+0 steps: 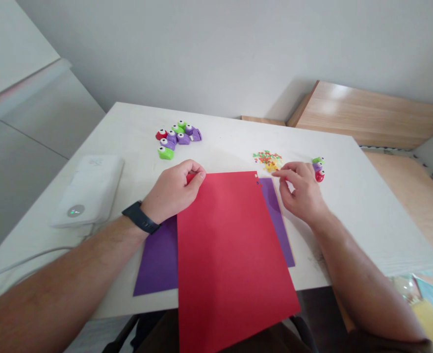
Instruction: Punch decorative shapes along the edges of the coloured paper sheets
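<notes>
My left hand (174, 191) is curled on the far left corner of a red paper sheet (231, 255), pinching it. The red sheet lies over a purple sheet (159, 257) and hangs over the near edge of the white table (367, 206). Small punched notches show at its far right corner. My right hand (300, 189) rests beside that corner with thumb and forefinger pinched together; what they hold is too small to make out. A pile of coloured paper bits (267, 160) lies just beyond it.
A cluster of frog-shaped paper punches (175, 136) sits far left of centre, and two more punches (318, 168) stand right of my right hand. A white device (89, 189) with a cable lies at the left. A wooden board (367, 115) leans at the back right.
</notes>
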Available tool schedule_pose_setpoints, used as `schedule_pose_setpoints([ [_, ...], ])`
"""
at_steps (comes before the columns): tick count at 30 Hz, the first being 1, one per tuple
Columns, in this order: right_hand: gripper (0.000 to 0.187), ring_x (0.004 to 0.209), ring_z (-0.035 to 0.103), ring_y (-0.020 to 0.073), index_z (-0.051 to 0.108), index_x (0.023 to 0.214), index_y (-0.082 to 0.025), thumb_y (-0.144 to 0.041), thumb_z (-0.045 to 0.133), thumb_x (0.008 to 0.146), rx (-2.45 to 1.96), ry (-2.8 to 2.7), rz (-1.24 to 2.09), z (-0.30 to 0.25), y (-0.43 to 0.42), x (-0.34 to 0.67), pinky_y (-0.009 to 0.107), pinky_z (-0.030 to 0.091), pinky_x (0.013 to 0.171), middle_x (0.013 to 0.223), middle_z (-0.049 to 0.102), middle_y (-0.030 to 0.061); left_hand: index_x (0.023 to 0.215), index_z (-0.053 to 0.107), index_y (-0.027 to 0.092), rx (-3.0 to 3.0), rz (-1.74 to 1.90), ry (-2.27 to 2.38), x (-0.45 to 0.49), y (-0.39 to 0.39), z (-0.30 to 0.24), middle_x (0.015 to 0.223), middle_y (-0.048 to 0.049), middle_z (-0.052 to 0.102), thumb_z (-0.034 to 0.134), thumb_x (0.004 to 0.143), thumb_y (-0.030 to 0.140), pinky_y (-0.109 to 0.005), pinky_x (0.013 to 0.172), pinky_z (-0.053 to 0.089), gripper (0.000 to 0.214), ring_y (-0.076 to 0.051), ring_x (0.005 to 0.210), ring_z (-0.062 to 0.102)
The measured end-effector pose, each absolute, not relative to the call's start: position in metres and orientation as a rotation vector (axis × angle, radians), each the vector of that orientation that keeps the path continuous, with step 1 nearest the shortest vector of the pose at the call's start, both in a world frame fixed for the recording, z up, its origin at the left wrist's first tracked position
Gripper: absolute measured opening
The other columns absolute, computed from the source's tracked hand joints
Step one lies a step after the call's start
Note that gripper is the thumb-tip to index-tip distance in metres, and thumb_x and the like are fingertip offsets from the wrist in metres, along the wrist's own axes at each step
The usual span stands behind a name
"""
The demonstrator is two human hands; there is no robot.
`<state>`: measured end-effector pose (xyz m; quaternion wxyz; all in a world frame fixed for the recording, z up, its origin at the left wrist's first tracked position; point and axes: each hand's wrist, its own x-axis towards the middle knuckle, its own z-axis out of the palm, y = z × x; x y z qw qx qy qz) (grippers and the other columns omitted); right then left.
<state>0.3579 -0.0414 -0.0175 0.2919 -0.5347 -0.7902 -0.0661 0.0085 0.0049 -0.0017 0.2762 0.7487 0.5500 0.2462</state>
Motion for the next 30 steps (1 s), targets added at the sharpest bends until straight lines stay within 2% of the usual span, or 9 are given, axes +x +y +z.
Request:
schedule_pose_setpoints([
  [2, 0.037, 0.110, 0.062, 0.0315, 0.080, 0.111, -0.028, -0.005, 0.061, 0.088, -1.344, -2.232, -0.067, -0.017, -0.045, 0.351, 0.056, 0.053, 0.100, 0.118, 0.069, 0.0107, 0.102, 0.070, 0.023, 2.013, 0.653, 1.486, 0.009, 0.005, -0.002, 0.095, -0.0039, 0.078, 0.055, 0.103, 0.046, -0.035, 0.071, 0.046, 0.027, -0.022, 0.074, 0.065],
  [5, 0.039, 0.112, 0.058, 0.0321, 0.081, 0.108, -0.024, -0.001, 0.059, 0.086, -1.330, -2.322, 0.007, -0.019, -0.048, 0.345, 0.055, 0.053, 0.100, 0.120, 0.069, 0.0123, 0.102, 0.070, 0.023, 2.016, 0.645, 1.490, 0.009, 0.005, -0.002, 0.093, -0.0038, 0.078, 0.055, 0.103, 0.046, -0.035, 0.071, 0.046, 0.027, -0.022, 0.074, 0.064],
  [11, 0.045, 0.113, 0.055, 0.0362, 0.077, 0.127, -0.017, -0.003, 0.057, 0.088, -1.516, -2.276, -0.196, -0.024, -0.045, 0.350, 0.059, 0.051, 0.100, 0.122, 0.068, 0.0177, 0.101, 0.070, 0.022, 2.024, 0.651, 1.473, 0.009, 0.005, -0.003, 0.094, -0.0042, 0.077, 0.056, 0.103, 0.044, -0.035, 0.073, 0.045, 0.027, -0.022, 0.077, 0.065],
  [16, 0.046, 0.111, 0.056, 0.0321, 0.080, 0.122, -0.022, -0.001, 0.056, 0.090, -1.403, -2.313, -0.096, -0.021, -0.047, 0.346, 0.054, 0.051, 0.103, 0.121, 0.067, 0.0136, 0.102, 0.071, 0.021, 2.009, 0.666, 1.480, 0.010, 0.005, -0.003, 0.097, -0.0041, 0.078, 0.057, 0.102, 0.042, -0.036, 0.074, 0.045, 0.025, -0.022, 0.077, 0.065],
  [21, 0.050, 0.115, 0.053, 0.0370, 0.075, 0.134, -0.019, -0.005, 0.056, 0.089, -1.553, -2.347, -0.181, -0.024, -0.046, 0.346, 0.058, 0.051, 0.100, 0.126, 0.065, 0.0171, 0.102, 0.071, 0.021, 2.007, 0.664, 1.490, 0.010, 0.005, -0.002, 0.095, -0.0039, 0.077, 0.057, 0.103, 0.042, -0.036, 0.073, 0.044, 0.025, -0.022, 0.075, 0.064],
  [30, 0.042, 0.114, 0.054, 0.0366, 0.076, 0.131, -0.015, -0.010, 0.054, 0.096, -1.575, -2.309, -0.221, -0.027, -0.043, 0.347, 0.057, 0.051, 0.101, 0.124, 0.068, 0.0183, 0.101, 0.071, 0.021, 2.003, 0.658, 1.489, 0.011, 0.005, -0.004, 0.091, -0.0032, 0.075, 0.058, 0.102, 0.042, -0.035, 0.071, 0.043, 0.025, -0.021, 0.072, 0.062],
])
